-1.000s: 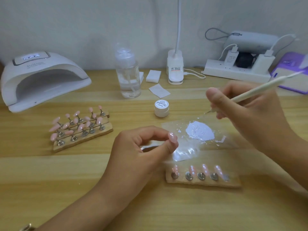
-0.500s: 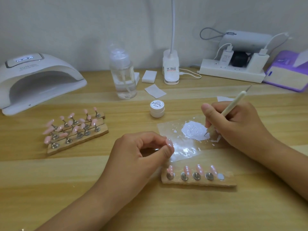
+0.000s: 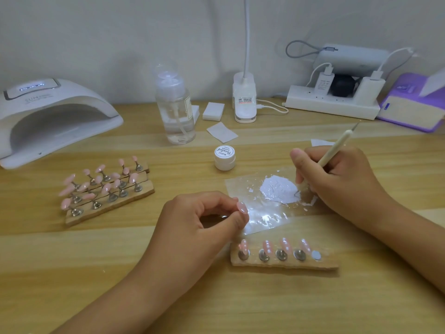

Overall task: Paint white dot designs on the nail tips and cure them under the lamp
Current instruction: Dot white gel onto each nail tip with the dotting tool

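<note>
Pinches a pink tip (image 3: pixel 242 208) with the left hand (image 3: pixel 199 220), thumb and forefinger curled, forearm low over the table (image 3: pixel 72 261). Grips a pen (image 3: pixel 333 150) in the right hand (image 3: pixel 342 179), fingers bunched, point down at the edge of the white paint (image 3: pixel 279 189) on film (image 3: pixel 262 218). Behind, left to right: lamp (image 3: pixel 55 116), three loaded racks (image 3: pixel 108 191), bottle (image 3: pixel 175 112) with clear liquid, lidded jar (image 3: pixel 224 157). Nearest, a strip (image 3: pixel 284 264) bearing four dotted nails (image 3: pixel 267 245).
</note>
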Demonstrator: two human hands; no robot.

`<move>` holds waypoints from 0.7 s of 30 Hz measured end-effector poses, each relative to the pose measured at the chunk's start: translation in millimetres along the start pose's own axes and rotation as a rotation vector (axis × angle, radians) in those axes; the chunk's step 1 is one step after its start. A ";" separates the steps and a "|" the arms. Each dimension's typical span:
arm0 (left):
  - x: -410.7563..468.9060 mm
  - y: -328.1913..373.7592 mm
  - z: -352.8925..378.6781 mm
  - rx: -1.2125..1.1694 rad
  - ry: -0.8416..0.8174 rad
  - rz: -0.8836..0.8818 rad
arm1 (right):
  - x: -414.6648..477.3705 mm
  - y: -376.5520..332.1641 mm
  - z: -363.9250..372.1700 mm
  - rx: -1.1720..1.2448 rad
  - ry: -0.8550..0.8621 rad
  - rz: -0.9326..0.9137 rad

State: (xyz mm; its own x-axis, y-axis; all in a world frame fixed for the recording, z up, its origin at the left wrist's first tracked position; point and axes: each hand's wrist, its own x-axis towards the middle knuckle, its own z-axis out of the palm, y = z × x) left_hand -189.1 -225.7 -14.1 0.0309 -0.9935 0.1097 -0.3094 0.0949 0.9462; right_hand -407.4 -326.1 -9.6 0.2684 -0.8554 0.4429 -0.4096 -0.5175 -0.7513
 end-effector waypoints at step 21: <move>-0.7 2.4 -0.9 0.011 0.009 -0.015 | 1.2 1.2 1.0 -0.016 -0.022 -0.059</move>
State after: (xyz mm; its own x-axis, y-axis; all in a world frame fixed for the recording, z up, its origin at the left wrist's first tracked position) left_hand -189.0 -224.8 -11.6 0.0441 -0.9942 0.0984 -0.3190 0.0793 0.9444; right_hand -406.7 -327.7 -10.4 0.3114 -0.8230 0.4751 -0.4063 -0.5673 -0.7163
